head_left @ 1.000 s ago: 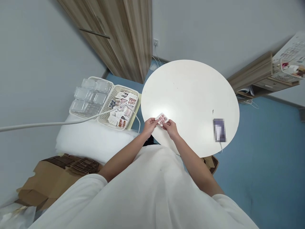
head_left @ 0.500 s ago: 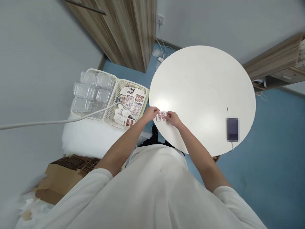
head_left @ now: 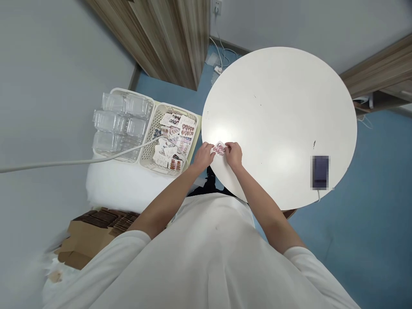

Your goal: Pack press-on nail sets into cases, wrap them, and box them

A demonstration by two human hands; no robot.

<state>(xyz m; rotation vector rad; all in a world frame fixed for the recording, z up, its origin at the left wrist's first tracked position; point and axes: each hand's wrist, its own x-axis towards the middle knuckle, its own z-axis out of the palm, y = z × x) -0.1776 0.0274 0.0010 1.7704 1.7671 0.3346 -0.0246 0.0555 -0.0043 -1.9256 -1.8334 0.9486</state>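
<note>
A small white card of pink press-on nails point(head_left: 219, 149) is held between my two hands, over the near left edge of the round white table point(head_left: 277, 98). My left hand point(head_left: 203, 156) pinches the card's left side, its fingers closed. On the opposite side, the fingers of my right hand point(head_left: 234, 155) grip the card's right edge. The nails face up in rows. Left of my hands, a white basket point(head_left: 147, 155) holds many similar nail cards point(head_left: 187, 128) in a loose pile.
Another white basket point(head_left: 114, 91) contains clear plastic boxes point(head_left: 111, 120). A pale cable point(head_left: 64, 164) crosses in front of both baskets. A blurred dark phone-like device point(head_left: 320, 172) lies at the table's right. Cardboard point(head_left: 85, 240) is stacked at lower left.
The card has turned from lying square to a tilted, diamond-like angle. My left hand has come down around its left side, and my right hand has shifted up slightly. The view moved a little.
</note>
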